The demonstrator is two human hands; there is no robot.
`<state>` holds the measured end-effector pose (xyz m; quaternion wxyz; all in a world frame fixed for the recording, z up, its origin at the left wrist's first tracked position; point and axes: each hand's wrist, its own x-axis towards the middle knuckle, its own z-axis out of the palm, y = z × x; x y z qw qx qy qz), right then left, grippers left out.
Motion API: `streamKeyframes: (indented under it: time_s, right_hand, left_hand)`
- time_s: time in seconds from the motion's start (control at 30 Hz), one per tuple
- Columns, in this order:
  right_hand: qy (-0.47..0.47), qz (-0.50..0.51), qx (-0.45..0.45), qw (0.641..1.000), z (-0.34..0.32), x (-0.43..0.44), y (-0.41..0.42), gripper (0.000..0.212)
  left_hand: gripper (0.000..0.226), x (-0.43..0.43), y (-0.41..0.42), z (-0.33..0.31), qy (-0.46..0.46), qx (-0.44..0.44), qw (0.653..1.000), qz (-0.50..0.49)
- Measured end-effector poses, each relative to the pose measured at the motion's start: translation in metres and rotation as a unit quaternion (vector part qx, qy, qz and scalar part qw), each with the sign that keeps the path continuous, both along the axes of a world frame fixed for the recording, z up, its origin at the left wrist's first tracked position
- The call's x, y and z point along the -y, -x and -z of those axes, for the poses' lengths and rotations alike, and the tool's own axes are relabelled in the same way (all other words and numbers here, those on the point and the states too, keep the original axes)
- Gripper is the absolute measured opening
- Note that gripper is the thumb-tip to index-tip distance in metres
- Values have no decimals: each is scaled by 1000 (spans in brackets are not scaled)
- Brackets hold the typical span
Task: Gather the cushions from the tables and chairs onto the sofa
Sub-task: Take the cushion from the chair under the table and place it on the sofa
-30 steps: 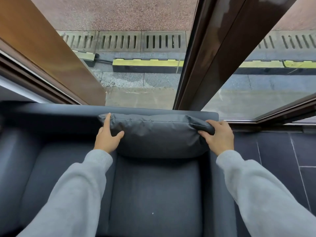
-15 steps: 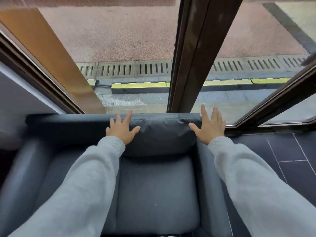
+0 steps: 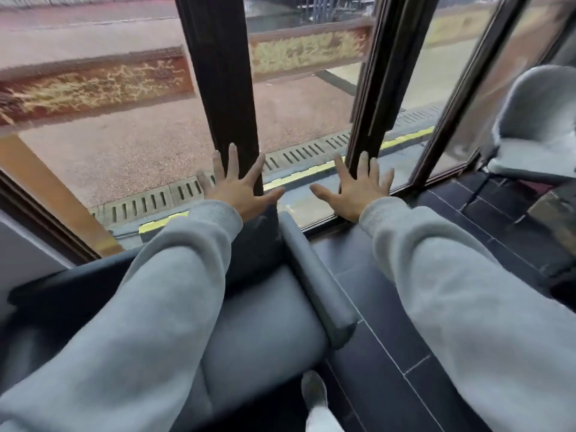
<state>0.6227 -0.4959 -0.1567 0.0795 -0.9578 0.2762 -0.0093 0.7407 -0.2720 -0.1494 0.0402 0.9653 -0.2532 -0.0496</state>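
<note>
A dark grey sofa stands against the window at lower left. On it a dark grey cushion leans against the backrest, mostly hidden behind my left sleeve. My left hand is raised above the cushion with fingers spread, holding nothing. My right hand is also spread and empty, off to the right past the sofa's armrest, over the window sill.
Tall glass panes with dark frames run behind the sofa. A light grey chair stands at the right. Dark tiled floor lies right of the sofa. My foot shows at the bottom.
Both hands have lifted off the cushion and now hover spread and empty. The view has swung up and to the right, so the grey chair has come into sight.
</note>
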Motion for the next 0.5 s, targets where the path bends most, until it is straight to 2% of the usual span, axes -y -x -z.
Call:
streamKeyframes:
  time_s: [0.3,0.5]
  right_hand:
    - [13,148,6,989,-44,103,226,110]
    - [9,250,3,968,-46,192,415,105]
  left_hand:
    - [107,165,169,-42,10,0,987,161]
    - [109,311,324,-44,15,-4,961,275]
